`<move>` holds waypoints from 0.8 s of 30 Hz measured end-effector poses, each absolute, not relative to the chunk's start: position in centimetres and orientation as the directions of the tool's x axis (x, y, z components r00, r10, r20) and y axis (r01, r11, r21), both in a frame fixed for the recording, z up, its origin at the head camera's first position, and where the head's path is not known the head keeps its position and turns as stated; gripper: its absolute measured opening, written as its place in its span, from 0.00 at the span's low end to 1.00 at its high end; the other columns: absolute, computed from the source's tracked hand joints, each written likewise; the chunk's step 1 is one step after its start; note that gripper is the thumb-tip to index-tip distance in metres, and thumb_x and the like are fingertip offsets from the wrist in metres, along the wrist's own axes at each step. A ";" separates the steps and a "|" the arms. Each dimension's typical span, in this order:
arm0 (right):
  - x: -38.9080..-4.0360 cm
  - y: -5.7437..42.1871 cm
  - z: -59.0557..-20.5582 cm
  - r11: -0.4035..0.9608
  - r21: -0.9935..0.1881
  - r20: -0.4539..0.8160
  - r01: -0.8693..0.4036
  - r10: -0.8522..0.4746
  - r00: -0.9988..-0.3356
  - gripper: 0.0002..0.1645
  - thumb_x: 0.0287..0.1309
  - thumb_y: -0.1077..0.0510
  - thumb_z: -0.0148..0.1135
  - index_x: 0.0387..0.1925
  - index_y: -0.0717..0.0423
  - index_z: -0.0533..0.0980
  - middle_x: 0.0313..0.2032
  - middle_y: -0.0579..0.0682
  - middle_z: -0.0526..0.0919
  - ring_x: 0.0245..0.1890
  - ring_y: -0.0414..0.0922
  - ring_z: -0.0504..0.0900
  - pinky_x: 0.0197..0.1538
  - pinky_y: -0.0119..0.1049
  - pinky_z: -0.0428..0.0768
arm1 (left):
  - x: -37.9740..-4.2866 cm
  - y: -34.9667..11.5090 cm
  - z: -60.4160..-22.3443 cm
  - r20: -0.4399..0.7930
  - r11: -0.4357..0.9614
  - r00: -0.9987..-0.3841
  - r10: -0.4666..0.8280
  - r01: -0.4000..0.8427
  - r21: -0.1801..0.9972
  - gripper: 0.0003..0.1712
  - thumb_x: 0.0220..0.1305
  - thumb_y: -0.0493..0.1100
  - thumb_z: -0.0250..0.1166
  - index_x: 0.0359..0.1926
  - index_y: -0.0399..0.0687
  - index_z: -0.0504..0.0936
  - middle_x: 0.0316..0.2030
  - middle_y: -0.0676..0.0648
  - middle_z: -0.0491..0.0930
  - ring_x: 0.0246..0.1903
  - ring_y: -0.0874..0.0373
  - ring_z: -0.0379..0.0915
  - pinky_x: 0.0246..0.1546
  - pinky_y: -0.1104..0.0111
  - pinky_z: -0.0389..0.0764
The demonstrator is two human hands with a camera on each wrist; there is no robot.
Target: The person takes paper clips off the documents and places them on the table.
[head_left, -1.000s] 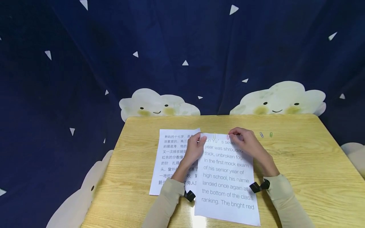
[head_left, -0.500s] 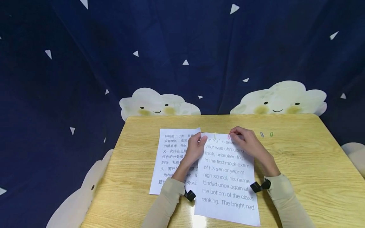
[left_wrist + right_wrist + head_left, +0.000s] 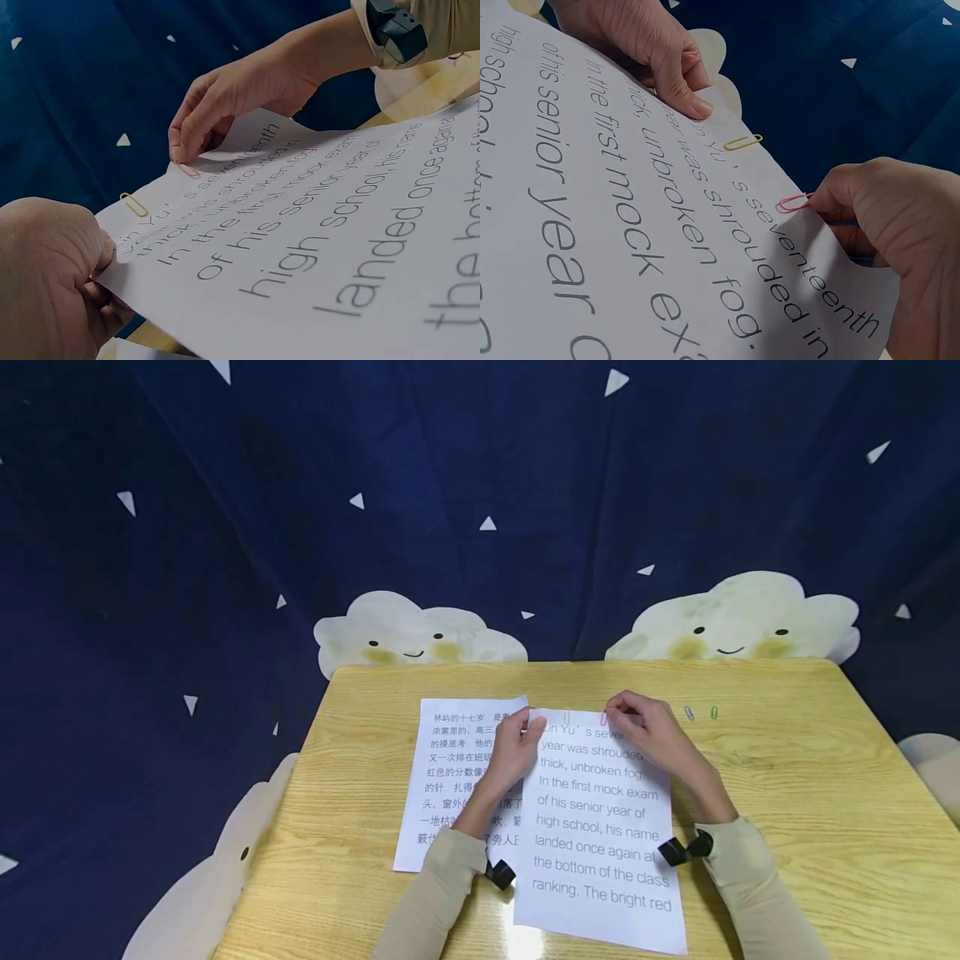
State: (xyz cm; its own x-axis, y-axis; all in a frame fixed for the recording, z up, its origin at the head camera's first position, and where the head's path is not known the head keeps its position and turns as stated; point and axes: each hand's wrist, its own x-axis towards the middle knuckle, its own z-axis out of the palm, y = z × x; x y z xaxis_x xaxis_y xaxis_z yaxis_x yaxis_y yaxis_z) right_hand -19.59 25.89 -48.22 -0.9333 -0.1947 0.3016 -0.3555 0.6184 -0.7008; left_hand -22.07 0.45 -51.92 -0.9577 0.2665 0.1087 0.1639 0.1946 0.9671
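Note:
My left hand grips the upper left corner of a white sheet printed in English, its thumb lying on the face of the paper. A yellow paper clip sits on the sheet's top edge, a little right of that thumb. Farther along the same edge is a pink paper clip, its looped end over the print. My right hand pinches the outer end of the pink clip between thumb and forefinger, its other fingers behind the paper. The sheet is raised at the top, tilted toward me.
A second sheet, printed in Chinese, lies on the wooden table, partly beneath my left arm and the English sheet. To the right of my right hand lie a blue paper clip and a green paper clip. A dark curtain hangs behind.
The sheet and the pink paper clip have shifted very slightly to the right with my right hand. Both hands keep their hold.

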 end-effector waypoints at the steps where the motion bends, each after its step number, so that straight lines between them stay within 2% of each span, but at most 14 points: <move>1: -19.6 25.9 -48.2 0.617 -0.702 0.304 -0.357 -0.194 -0.933 0.06 0.76 0.60 0.59 0.43 0.55 0.82 0.36 0.48 0.86 0.36 0.45 0.81 0.44 0.23 0.73 | -22.1 0.4 -51.9 0.110 0.191 -0.957 0.267 0.164 0.968 0.13 0.81 0.45 0.56 0.49 0.43 0.85 0.32 0.47 0.85 0.25 0.58 0.81 0.33 0.68 0.82; 24: -19.6 26.1 -48.4 0.595 -0.719 0.317 -0.360 -0.179 -0.931 0.06 0.76 0.59 0.59 0.43 0.54 0.82 0.36 0.48 0.85 0.36 0.45 0.80 0.43 0.25 0.72 | -22.0 0.6 -52.0 0.122 0.191 -0.957 0.265 0.177 0.966 0.14 0.81 0.44 0.56 0.48 0.42 0.85 0.31 0.47 0.85 0.25 0.59 0.81 0.32 0.68 0.82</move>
